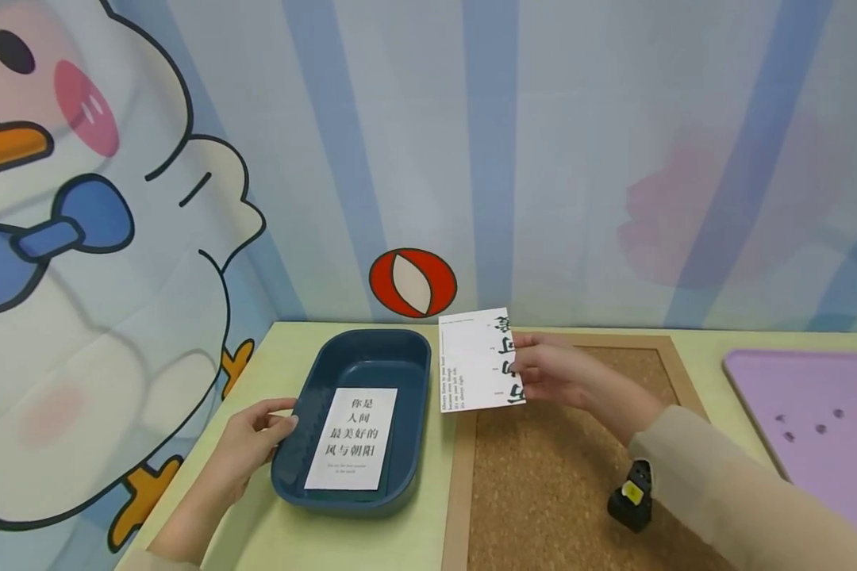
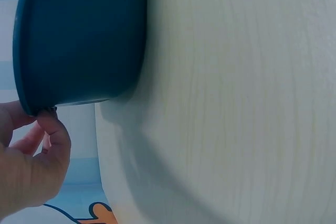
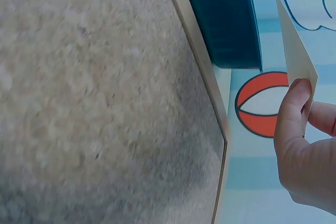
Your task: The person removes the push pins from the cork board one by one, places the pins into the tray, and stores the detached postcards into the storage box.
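My right hand [image 1: 560, 371] pinches a white card [image 1: 477, 363] by its right edge, thumb on one face in the right wrist view. Black brush characters and small print show on the card, which is held above the left edge of a cork board [image 1: 564, 476]. On the left stands a dark blue tray [image 1: 417, 444], and my left hand [image 1: 250, 440] grips its left rim between thumb and fingers. Inside the tray lies another white card [image 1: 353, 440] printed with Chinese characters, over something dark green that is mostly hidden.
A purple tray [image 1: 771, 381] with several small dark pieces [image 1: 821, 429] sits at the right. The wooden-framed cork board lies between the two trays on the pale yellow table [image 1: 246, 523]. Behind the table hangs a printed cartoon backdrop [image 1: 564, 159].
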`<action>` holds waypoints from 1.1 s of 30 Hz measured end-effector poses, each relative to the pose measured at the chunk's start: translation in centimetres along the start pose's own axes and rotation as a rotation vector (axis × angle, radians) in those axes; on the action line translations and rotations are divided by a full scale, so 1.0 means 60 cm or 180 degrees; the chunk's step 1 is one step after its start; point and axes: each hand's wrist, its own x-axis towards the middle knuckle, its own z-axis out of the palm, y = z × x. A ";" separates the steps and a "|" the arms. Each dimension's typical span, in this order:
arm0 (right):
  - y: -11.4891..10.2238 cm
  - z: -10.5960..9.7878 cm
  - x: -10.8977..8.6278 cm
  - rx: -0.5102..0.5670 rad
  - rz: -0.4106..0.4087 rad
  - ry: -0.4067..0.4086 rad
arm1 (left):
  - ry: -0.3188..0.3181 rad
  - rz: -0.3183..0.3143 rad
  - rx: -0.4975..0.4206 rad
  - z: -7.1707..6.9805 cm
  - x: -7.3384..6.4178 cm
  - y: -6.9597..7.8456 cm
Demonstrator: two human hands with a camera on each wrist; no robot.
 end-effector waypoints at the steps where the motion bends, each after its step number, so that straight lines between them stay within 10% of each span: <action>1: -0.001 0.004 0.001 -0.0009 -0.0002 0.0000 | 0.0002 0.0001 0.0004 0.000 0.000 0.000; 33: 0.010 0.126 0.049 0.0226 0.0079 0.0063 | -0.0025 0.0016 -0.0050 -0.002 -0.003 0.006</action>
